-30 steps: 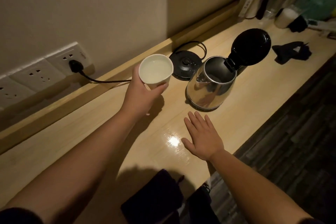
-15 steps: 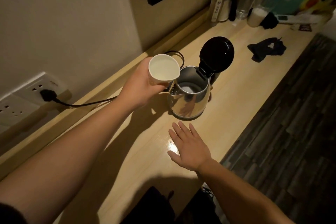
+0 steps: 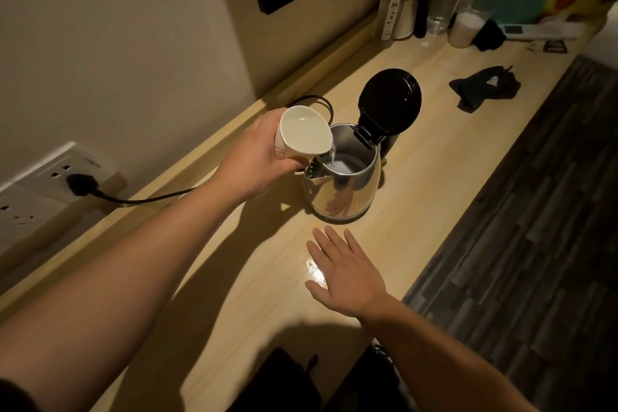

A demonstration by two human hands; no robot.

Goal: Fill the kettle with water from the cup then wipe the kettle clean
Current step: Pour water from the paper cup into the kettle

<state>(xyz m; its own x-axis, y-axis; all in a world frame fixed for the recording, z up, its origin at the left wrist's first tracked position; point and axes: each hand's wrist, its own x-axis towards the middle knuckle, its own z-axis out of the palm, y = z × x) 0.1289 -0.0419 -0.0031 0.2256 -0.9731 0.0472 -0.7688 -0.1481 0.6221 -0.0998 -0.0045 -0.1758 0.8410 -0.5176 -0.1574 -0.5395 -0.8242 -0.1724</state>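
Note:
A steel kettle [image 3: 347, 191] stands on the wooden counter [image 3: 418, 184], its black lid [image 3: 389, 100] hinged upright. My left hand [image 3: 257, 160] grips a white paper cup [image 3: 302, 135] tilted over the kettle's mouth, and a thin stream of water runs from its rim into the kettle. My right hand [image 3: 344, 273] lies flat on the counter just in front of the kettle, fingers spread, holding nothing. A dark cloth [image 3: 485, 87] lies on the counter at the far right, away from both hands.
The kettle's base is mostly hidden behind the cup; its black cord [image 3: 150, 199] runs to a plug [image 3: 80, 184] in the wall sockets at left. Bottles and containers [image 3: 431, 0] crowd the far end. Dark floor [image 3: 535, 244] lies beyond the counter's right edge.
My left hand carried the cup right over the kettle and tipped it, and water now pours. My right hand stayed flat on the counter.

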